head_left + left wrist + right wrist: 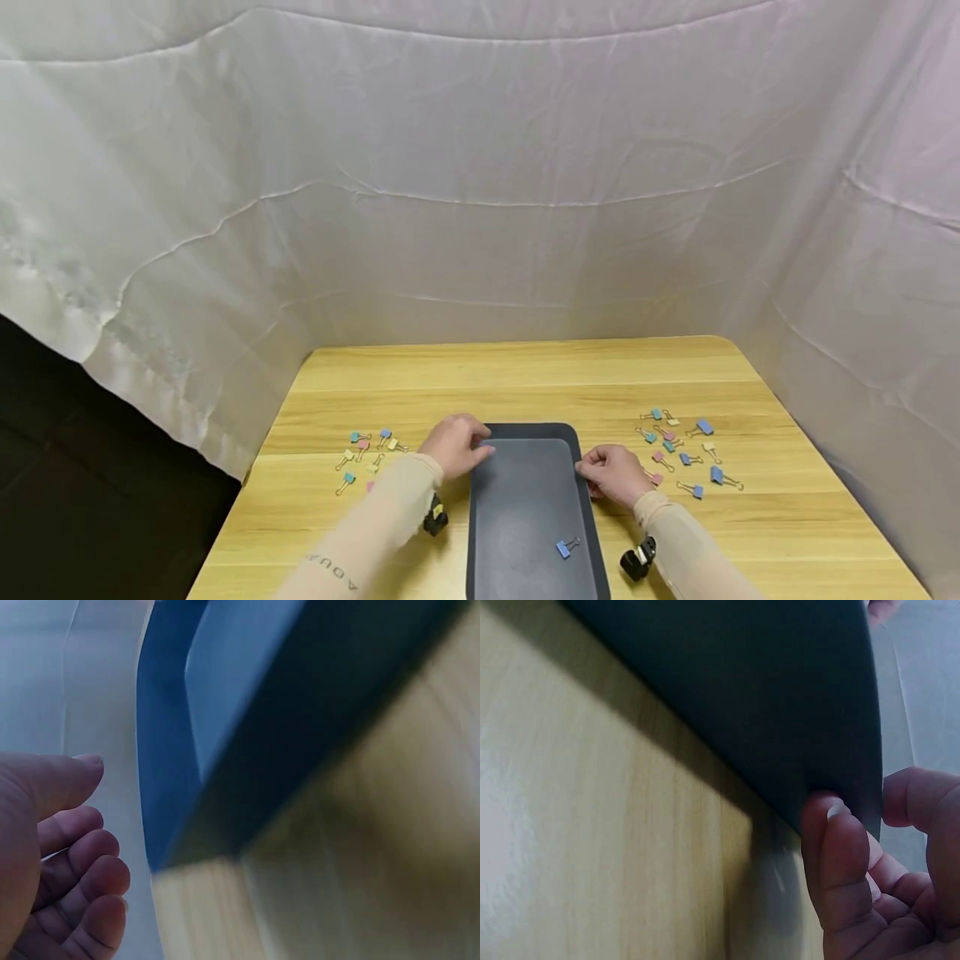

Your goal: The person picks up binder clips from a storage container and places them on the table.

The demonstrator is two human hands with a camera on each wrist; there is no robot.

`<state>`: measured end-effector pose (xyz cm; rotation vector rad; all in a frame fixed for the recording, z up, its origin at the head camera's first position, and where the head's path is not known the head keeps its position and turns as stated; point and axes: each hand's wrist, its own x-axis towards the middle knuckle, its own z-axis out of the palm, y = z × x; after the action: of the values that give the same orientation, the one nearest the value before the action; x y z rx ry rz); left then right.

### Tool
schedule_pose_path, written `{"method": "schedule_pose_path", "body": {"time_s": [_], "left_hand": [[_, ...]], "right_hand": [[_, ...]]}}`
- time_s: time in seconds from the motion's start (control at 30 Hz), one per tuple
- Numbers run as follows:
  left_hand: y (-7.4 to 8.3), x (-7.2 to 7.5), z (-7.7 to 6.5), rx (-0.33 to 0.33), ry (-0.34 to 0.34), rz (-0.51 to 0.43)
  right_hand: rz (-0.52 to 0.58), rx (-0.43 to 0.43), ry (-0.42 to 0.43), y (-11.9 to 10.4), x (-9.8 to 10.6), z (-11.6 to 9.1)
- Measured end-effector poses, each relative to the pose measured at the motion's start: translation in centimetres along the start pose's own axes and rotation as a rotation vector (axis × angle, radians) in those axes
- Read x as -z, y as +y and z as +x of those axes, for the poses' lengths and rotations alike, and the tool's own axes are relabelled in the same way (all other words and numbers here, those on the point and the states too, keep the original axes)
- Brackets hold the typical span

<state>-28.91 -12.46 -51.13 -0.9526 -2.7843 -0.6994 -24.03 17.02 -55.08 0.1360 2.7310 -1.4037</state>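
A dark grey rectangular tray (517,492) lies lengthwise at the front middle of the table, with one blue binder clip (567,547) inside it. My right hand (615,475) pinches the tray's right rim; in the right wrist view its thumb is on one side and its fingers (845,855) on the other. At the tray's far left corner is my left hand (454,446), its fingers loosely bent. The left wrist view shows those fingers (105,876) apart from the tray wall (169,750), holding nothing.
Several small coloured binder clips lie loose left of the tray, among them a teal clip (347,481). More are scattered on the right, including a blue clip (717,475). Pale curtains (525,208) hang behind and beside the wooden table (480,375).
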Motion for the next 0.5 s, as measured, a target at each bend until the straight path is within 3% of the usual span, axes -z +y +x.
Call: {"method": "schedule_pose_path", "body": {"time_s": [0.5], "left_hand": [[7.9, -4.2, 0.3, -0.231, -0.259, 0.159]], "right_hand": [[0.014, 0.019, -0.006, 0.1, 0.1, 0.0]]}}
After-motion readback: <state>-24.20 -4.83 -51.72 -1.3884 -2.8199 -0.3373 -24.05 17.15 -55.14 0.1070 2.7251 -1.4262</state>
